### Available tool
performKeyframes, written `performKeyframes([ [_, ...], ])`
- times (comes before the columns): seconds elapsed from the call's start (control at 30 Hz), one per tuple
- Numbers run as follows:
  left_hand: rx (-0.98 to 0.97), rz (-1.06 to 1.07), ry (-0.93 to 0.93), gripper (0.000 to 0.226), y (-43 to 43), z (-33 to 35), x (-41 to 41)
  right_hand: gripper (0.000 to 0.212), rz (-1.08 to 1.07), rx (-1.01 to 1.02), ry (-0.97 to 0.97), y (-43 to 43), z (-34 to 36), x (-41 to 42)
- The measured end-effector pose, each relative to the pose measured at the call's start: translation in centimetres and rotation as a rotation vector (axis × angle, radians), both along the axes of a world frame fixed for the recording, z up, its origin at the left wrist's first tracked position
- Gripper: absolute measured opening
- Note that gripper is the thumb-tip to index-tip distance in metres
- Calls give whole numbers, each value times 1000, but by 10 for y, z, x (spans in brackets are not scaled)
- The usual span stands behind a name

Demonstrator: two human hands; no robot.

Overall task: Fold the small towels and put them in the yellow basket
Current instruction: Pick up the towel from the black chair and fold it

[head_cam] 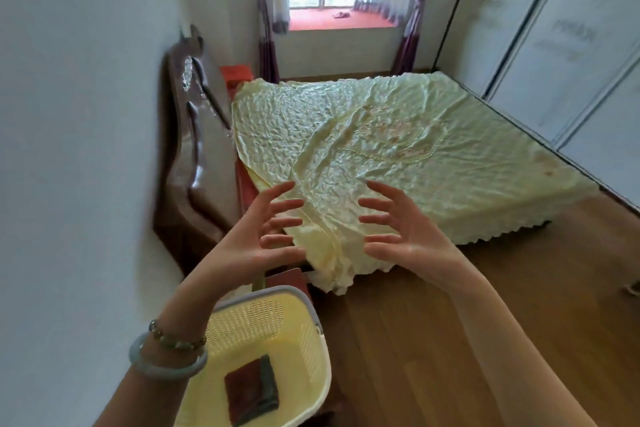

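Both my hands are up in front of me with fingers spread wide, left hand (258,239) and right hand (408,241), palms facing each other and holding nothing. The yellow basket (242,329) sits at 7 o'clock, under my left forearm, so the left hand is nearer. Folded towels (251,388) lie flat inside it, long side roughly 11 to 5. I see no loose towel on the bedspread (398,156) at 12.

Left hand (263,239) and right hand (401,236) raised, palms facing, fingers spread and slightly curled, holding nothing
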State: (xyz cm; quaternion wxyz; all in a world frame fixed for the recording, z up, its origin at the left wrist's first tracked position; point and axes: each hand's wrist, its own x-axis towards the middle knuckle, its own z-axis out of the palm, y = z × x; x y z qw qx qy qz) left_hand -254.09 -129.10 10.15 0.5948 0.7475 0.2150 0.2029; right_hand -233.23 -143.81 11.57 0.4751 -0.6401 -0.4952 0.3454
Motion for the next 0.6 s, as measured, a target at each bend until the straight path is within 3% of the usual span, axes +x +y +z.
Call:
performKeyframes([
  [0.23, 35, -271, -55, 90, -27, 23, 92, 80, -318, 72, -16, -80, 20, 52],
  [0.6, 35, -528, -106, 88, -101, 37, 265, 81, -618, 85, -80, -193, 32, 165],
])
